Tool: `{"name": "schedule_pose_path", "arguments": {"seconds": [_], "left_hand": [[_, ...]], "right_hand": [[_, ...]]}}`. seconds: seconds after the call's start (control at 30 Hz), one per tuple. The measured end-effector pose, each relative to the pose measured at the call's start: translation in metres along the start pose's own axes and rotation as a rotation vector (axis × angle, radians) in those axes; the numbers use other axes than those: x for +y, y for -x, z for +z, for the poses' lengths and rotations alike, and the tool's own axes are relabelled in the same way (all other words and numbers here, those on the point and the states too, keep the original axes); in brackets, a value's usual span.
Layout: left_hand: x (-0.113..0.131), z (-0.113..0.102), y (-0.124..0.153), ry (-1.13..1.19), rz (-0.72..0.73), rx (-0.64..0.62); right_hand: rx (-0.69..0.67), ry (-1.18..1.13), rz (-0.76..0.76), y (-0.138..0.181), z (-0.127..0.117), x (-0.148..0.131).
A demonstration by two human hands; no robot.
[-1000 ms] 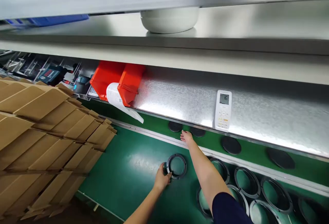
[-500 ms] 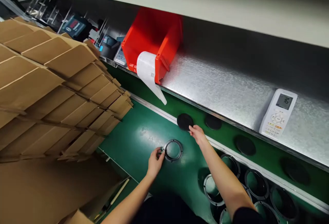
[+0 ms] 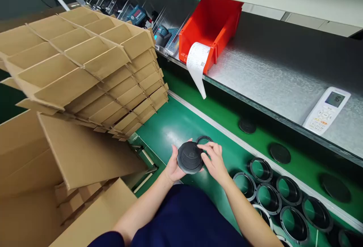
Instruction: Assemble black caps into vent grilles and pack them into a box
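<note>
Two hands, left [image 3: 173,167] and right [image 3: 214,160], hold one black disc [image 3: 190,158] (ring [image 3: 204,139] behind).

Both hands raised together at midline: left hand [image 3: 173,165] cupped, right hand [image 3: 214,160] fingers curled.

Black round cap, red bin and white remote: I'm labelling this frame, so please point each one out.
Black round cap [image 3: 190,158], head view, on its ribbed top face, held between both hands.
Red bin [image 3: 211,26], head view, on its inner back wall.
White remote [image 3: 323,115], head view, on its button area.
</note>
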State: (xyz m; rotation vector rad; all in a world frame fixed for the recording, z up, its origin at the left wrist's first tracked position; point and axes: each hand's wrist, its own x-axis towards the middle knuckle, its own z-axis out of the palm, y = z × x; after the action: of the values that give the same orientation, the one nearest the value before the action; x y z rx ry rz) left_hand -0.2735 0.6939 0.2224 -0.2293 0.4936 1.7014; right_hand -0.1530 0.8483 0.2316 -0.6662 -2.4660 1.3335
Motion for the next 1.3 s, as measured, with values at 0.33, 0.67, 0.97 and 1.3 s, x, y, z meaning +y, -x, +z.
{"name": "schedule_pose_path", "arguments": {"seconds": [0.33, 0.67, 0.97, 1.3], "left_hand": [[0.000, 0.009, 0.033, -0.149, 0.038, -0.051], [0.001, 0.018, 0.031, -0.137, 0.028, -0.060], [-0.025, -0.022, 0.001, -0.099, -0.239, 0.333], [-0.005, -0.053, -0.028, -0.276, -0.186, 0.596]], "right_hand": [[-0.229, -0.029, -0.142, -0.002, 0.013, -0.024], [-0.105, -0.119, -0.081, 0.017, -0.001, -0.027], [-0.364, 0.233, -0.157, 0.048, 0.039, 0.008], [-0.136, 0.563, 0.217, -0.036, 0.049, 0.077]]}}
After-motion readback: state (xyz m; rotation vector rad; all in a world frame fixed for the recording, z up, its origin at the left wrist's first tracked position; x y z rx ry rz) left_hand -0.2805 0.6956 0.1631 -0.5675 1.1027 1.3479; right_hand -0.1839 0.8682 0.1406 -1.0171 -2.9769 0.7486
